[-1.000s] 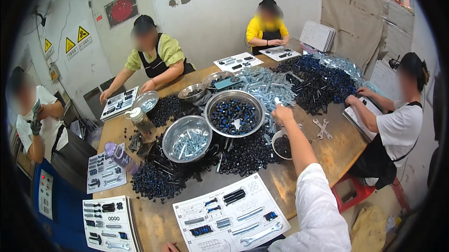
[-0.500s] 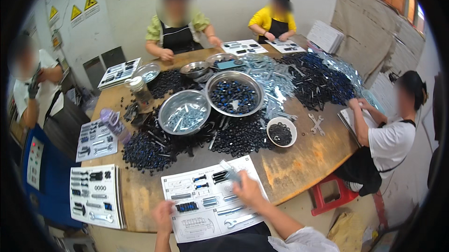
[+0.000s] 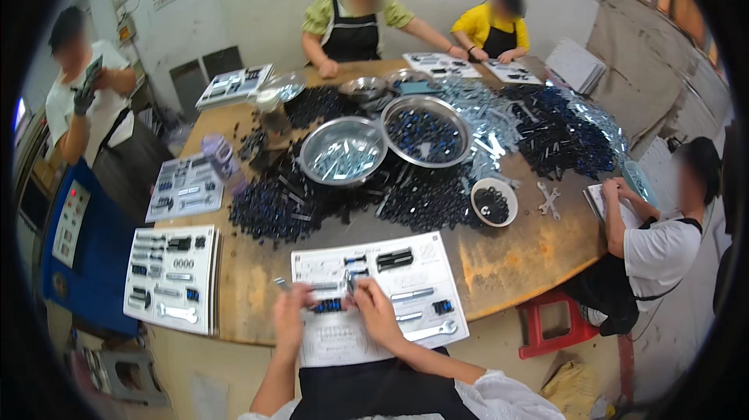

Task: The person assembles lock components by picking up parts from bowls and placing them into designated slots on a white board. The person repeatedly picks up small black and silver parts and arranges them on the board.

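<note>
In front of me lies a white printed sheet [image 3: 335,351] with drawn outlines and metal parts laid on it. Over its left edge my left hand [image 3: 289,311] is closed, with a small silver metal piece [image 3: 282,284] at its fingertips. My right hand [image 3: 378,315] pinches a small silvery piece [image 3: 349,283] above the sheet's middle; its exact kind is too blurred to name. Between the hands sits a row of black and blue parts [image 3: 328,305]. A wrench [image 3: 434,331] and silver tubes [image 3: 411,294] lie on the right half, black bolts [image 3: 395,259] near the top.
Beyond the sheet are heaps of black nuts [image 3: 425,205], a metal bowl of silver parts [image 3: 343,151], a bowl of blue-black parts [image 3: 427,131] and a white bowl [image 3: 494,202]. Stacked sheets [image 3: 172,280] stand left. Several people work around the table; one stands at left.
My right hand has come down from the sheet's upper part toward my left hand. The left hand has risen slightly over the sheet's left side. The whole view has shifted.
</note>
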